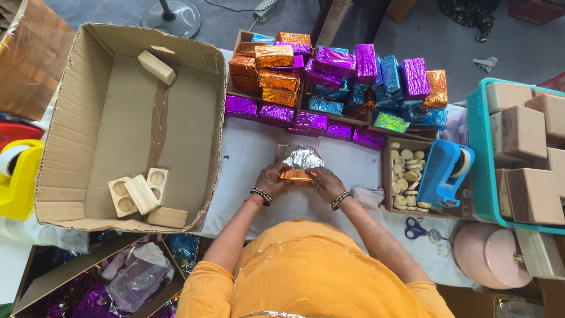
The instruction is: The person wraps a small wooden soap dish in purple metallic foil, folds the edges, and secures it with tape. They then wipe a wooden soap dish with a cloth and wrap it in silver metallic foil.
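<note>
My big cardboard box lies open to my left, with a few pale wooden blocks in its near corner and one more at the far end. Across the table, foil-wrapped boxes are stacked in orange, purple and blue rows. To my right a teal crate holds bare wooden boxes, and next to it a small tray of round wooden discs carries a blue tape dispenser.

Both my forearms reach forward from my orange sleeves and angle inward, meeting over the white table cover right in front of me. My left hand and right hand each close around one end of the orange foil-covered block, fingers curled down on it, thumbs pressing near the middle. Silver foil, its shiny underside up, sticks out crumpled from the far side of the block, touching my fingertips. Blue-handled scissors lie near my right elbow.
</note>
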